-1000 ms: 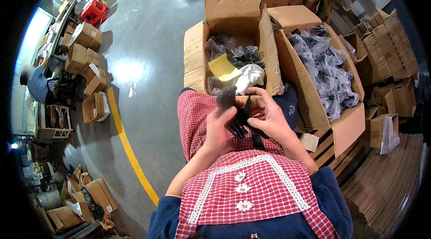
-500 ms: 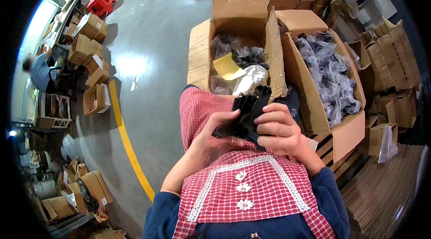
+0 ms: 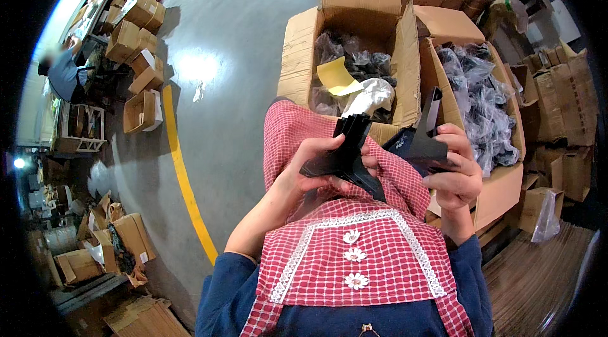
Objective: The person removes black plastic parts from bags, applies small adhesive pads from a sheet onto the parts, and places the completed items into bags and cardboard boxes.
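Observation:
Over my lap, my left hand (image 3: pixel 307 163) is closed round a stack of black three-armed pieces (image 3: pixel 347 158), their edges fanned at the top. Further right, my right hand (image 3: pixel 457 171) grips a single black angular piece (image 3: pixel 423 146), apparently of the same kind, with one arm pointing upward. The two hands are apart. Beyond them stands an open cardboard box (image 3: pixel 297 55) holding black items in clear plastic, a yellow sheet (image 3: pixel 339 76) and a crumpled white wrap (image 3: pixel 370 95). What exactly the black pieces are, I cannot tell.
On the right, a second carton (image 3: pixel 500 194) is full of plastic-wrapped black parts (image 3: pixel 478 106). Flat cardboard (image 3: pixel 538 280) is stacked at lower right. A yellow floor line (image 3: pixel 183 179) runs on the left, near several boxes (image 3: pixel 142 112) and a seated person (image 3: pixel 66 74).
My hands have moved apart. The right has drawn one black piece away to the right, while the left keeps the stack. The view has shifted slightly.

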`<state>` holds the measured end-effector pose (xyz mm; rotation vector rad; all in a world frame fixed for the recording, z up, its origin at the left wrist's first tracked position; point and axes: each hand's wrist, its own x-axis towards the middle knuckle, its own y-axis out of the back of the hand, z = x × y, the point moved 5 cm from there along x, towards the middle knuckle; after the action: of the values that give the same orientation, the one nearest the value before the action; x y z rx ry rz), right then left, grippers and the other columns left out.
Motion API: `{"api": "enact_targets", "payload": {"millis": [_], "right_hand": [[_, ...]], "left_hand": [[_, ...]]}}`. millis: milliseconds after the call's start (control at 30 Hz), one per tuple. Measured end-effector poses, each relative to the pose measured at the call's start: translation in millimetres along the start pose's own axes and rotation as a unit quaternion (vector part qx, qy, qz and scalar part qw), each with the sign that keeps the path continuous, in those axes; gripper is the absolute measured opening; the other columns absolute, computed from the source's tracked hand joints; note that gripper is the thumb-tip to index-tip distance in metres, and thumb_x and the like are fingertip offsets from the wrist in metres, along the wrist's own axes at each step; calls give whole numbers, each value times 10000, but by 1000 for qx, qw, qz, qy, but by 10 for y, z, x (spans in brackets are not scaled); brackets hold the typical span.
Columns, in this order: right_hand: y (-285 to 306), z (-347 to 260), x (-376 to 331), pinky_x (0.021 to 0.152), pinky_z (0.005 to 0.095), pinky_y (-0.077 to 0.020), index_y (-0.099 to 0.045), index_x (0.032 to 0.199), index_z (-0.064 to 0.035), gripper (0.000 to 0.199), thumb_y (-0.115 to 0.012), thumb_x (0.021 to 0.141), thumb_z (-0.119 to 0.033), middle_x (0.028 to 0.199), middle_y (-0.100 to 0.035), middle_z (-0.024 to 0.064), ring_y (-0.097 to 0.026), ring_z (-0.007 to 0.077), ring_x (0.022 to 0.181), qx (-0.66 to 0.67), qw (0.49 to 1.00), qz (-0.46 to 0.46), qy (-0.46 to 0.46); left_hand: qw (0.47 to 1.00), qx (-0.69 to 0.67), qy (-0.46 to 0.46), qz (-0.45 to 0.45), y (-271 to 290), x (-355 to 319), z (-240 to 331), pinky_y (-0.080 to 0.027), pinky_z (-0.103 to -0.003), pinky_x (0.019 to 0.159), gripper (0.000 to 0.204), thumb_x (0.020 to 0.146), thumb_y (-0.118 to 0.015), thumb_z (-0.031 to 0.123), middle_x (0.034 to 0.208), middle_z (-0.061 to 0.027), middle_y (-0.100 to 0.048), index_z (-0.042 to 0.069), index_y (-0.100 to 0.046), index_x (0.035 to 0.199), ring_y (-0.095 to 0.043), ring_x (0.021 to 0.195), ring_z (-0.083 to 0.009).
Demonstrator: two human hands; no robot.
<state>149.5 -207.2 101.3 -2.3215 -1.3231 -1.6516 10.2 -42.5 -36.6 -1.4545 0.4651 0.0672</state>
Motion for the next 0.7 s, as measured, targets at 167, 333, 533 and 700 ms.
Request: {"api": "enact_targets", "payload": {"millis": [167, 333, 533, 700], "right_hand": [[-319, -100, 99, 1078, 577, -389, -735, 938, -118, 165, -660, 805, -180, 1127, -708, 100, -618, 326, 1153, 19, 985, -174, 6], [-541, 125, -25, 1222, 631, -124, -721, 1080, -73, 417, -646, 674, -133, 1252, -662, 115, -521, 350, 1312, 127, 932, -309, -139], [-344, 447, -116, 1074, 458, -428, -696, 1113, -2, 327, -647, 807, -108, 1115, -712, 126, -665, 283, 1084, 216, 922, -127, -294], [-688, 605, -359, 820, 337, -538, -533, 1343, -28, 450, -627, 984, -283, 1082, -699, 192, -698, 247, 942, 113, 863, -127, -476]], "left_hand": [[983, 87, -53, -154, 236, 132, -14, -659, -428, 801, 496, 1078, -396, 332, 1358, -215, -530, 11, -368, 1455, -622, 1173, -394], [983, 137, -83, -85, 178, 20, -10, -609, -349, 896, 462, 1089, -372, 291, 1371, -155, -553, 75, -355, 1497, -654, 1139, -267], [941, 289, -172, -44, -44, -15, -17, -546, -341, 975, 482, 1011, -562, 223, 1355, -157, -580, 31, -439, 1436, -629, 1176, -244], [926, 330, -173, 59, -10, 282, 126, -519, -338, 967, 526, 928, -647, 85, 1324, -120, -592, 20, -459, 1415, -622, 1137, -196]]}}
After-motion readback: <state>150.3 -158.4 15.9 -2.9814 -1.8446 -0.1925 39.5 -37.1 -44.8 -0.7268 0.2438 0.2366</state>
